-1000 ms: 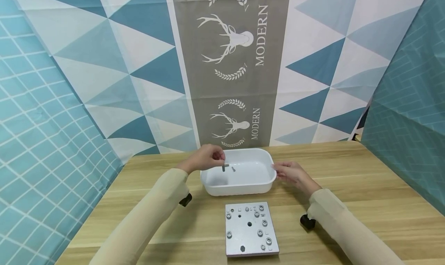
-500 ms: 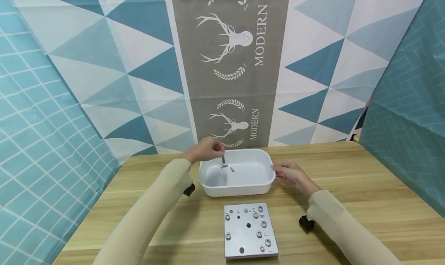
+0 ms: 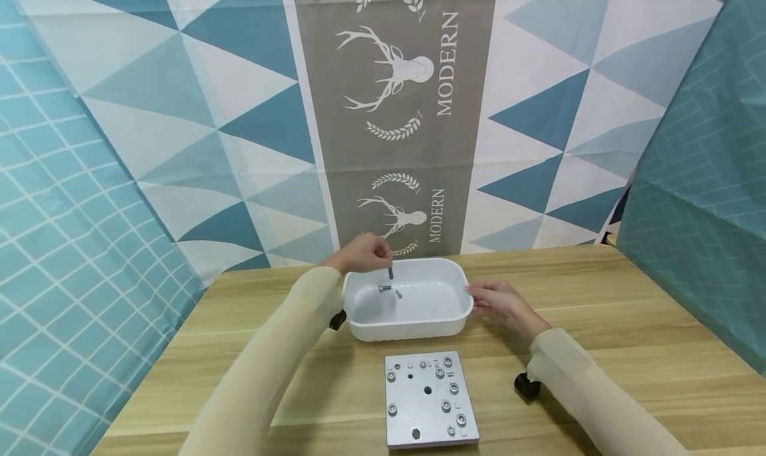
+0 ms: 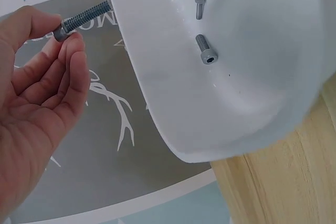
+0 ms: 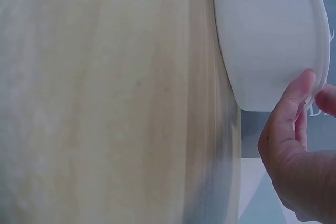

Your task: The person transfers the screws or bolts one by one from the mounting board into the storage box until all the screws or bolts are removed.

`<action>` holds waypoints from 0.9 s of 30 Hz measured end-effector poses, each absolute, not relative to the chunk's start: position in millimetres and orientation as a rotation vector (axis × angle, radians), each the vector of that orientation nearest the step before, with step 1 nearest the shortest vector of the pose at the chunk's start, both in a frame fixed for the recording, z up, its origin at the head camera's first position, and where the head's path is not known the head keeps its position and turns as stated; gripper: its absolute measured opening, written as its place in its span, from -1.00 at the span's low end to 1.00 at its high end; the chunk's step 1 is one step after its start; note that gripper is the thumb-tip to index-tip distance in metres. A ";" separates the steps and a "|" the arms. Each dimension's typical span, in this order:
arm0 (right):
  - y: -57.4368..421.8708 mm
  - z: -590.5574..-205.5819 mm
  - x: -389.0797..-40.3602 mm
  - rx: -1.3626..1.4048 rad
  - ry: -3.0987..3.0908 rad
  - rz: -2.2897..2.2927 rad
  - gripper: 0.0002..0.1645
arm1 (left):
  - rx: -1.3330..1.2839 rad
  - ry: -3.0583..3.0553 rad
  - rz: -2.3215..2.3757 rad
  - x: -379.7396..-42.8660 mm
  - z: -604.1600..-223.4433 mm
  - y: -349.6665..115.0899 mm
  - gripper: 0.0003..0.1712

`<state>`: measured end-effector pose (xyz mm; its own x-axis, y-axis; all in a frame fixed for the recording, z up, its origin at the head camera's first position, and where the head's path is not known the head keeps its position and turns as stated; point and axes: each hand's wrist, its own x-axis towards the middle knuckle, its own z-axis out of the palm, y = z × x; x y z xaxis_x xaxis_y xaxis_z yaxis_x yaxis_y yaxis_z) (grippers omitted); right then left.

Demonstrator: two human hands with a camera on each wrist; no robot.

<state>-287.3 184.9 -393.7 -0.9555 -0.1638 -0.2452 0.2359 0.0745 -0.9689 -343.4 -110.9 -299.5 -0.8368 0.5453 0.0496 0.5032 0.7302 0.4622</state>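
Between thumb and fingers, my left hand [image 4: 44, 77] pinches a socket head screw [image 4: 83, 19] by its head, the threaded end pointing away. In the head view this hand is above the back left of a white tray [image 3: 413, 330], the dark screw hanging down from the fingertips. Two more socket head screws lie on the tray's floor: a larger one [image 4: 205, 50] and a smaller one [image 4: 199, 7]. At the tray's right end, my right hand [image 5: 291, 140] grips the rim, fingers on the outer wall and thumb over the edge.
In front of the tray lies a silver metal plate [image 3: 419, 403] with several socket head screws seated in it and some dark open holes. Both stand on a wooden table [image 3: 598, 310]. Patterned cloth [image 3: 395, 130] hangs behind the table.
My left hand has lifted the screw up from low inside the tray and shifted slightly right. My right hand keeps its grip on the rim.
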 end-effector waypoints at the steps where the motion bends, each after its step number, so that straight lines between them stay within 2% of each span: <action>1: 184.9 -393.9 -287.6 0.075 2.065 -1.960 -0.38 | 0.858 2.839 0.723 -345.1 -299.9 -109.5 -0.90; 19: 183.8 -398.6 -288.1 0.087 2.057 -1.972 -0.41 | 0.622 2.785 0.769 -363.8 -325.8 -103.0 -0.93; 27: 184.4 -397.4 -288.6 0.081 2.074 -1.973 -0.46 | 0.542 2.822 0.663 -365.3 -328.9 -95.3 -0.66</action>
<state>-288.6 184.4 -397.4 -0.9600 -0.1487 -0.2370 0.2293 0.0676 -0.9710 -365.3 -95.3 -328.9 -0.9146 0.3915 -0.1012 0.3055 0.8330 0.4613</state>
